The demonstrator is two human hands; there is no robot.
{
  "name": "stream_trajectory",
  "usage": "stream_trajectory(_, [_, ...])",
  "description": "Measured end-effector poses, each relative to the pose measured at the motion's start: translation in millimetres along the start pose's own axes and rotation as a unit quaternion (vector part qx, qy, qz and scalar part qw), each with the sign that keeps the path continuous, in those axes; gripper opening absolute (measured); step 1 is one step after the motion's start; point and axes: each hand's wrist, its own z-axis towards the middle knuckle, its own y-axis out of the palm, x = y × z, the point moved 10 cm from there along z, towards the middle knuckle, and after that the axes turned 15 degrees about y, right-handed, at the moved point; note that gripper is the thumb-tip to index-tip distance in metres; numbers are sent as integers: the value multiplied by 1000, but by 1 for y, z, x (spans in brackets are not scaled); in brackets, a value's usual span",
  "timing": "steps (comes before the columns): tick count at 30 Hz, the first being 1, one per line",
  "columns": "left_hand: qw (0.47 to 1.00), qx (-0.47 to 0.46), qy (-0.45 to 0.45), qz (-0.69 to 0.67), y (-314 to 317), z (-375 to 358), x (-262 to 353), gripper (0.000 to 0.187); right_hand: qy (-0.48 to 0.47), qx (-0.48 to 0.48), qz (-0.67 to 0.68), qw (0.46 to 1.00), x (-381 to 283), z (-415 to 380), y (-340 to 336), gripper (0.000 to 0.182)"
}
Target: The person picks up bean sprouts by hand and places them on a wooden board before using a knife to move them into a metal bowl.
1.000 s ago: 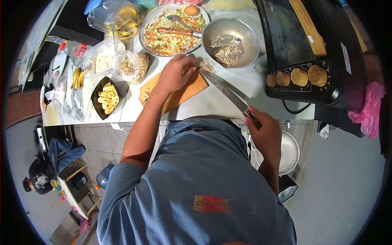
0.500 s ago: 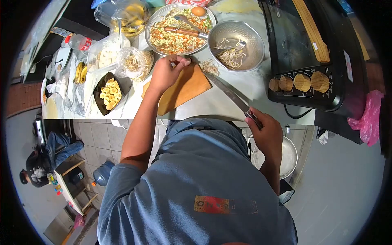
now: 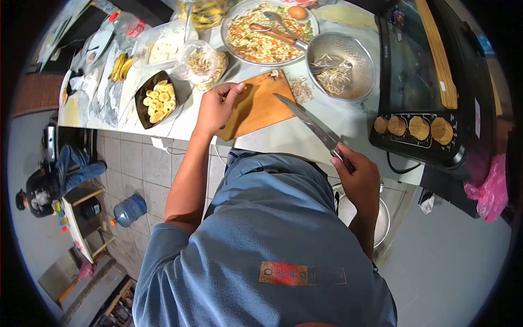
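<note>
My right hand (image 3: 359, 177) is closed round the dark handle of a knife (image 3: 310, 126). The blade points up and left, its tip close to the right edge of a wooden cutting board (image 3: 260, 111). Over the board's left edge is my left hand (image 3: 219, 106), thumb and fingertips drawn together; what they hold, if anything, is too small to make out. A small brown scrap (image 3: 275, 73) lies at the board's top corner. Thin sprout trimmings (image 3: 300, 89) are scattered just right of the board.
Behind the board are a tray of chopped vegetables (image 3: 226, 34) with an egg (image 3: 297, 12) and a metal bowl of sprouts (image 3: 359, 68). Left are bagged sprouts (image 3: 202, 62) and a dark bowl of banana slices (image 3: 140, 103). A griddle (image 3: 463, 143) stands right; a person (image 3: 41, 188) sits far left.
My left hand has drawn back to the left from the board's top corner, uncovering the brown scrap. The view has shifted, so the countertop items appear farther right. The knife stays in my right hand.
</note>
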Motion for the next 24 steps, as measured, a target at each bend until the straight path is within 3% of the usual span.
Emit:
stream_trajectory(2, [996,72,-42,-29,-19,-19,-12,36,-27,3,-13,1000,-6,1,1,38])
stream_trajectory(7, [976,209,-50,-19,-58,-74,-50,34,-76,-11,8,997,-21,8,7,36])
stream_trajectory(9, [939,331,-89,11,-82,-109,-59,33,-108,-8,17,994,-32,8,9,36])
stream_trajectory(10, [918,387,-91,16,-86,-129,-71,41,-98,-21,12,995,-38,8,10,36])
stream_trajectory(11, [904,405,-132,38,-86,-151,-100,60,-88,-32,8,996,-41,9,12,36])
stream_trajectory(13, [884,418,-170,118,-83,-176,-105,79,-101,-31,2,994,-49,8,17,37])
stream_trajectory(14, [895,380,-198,125,-76,-183,-119,95,-79,-40,-16,996,-49,8,21,37])
stream_trajectory(15, [895,382,-195,124,-73,-186,-127,95,-55,-48,-33,997,-49,7,25,37])
stream_trajectory(17, [877,366,-297,96,-60,-199,-153,96,-59,-49,-29,997,-56,2,28,37])
stream_trajectory(18, [883,338,-313,-94,-48,-192,-157,98,-59,-53,-27,996,-58,-2,29,37])
stream_trajectory(19, [882,339,-313,-98,-53,-188,-142,98,-60,-51,-31,996,-59,-6,30,37])
stream_trajectory(21, [842,353,-221,-342,-40,-165,-115,88,-59,-45,-42,996,-60,-11,31,38])
stream_trajectory(24, [812,351,-237,-401,-40,-166,-116,85,-40,-35,-37,998,-58,-22,32,38])
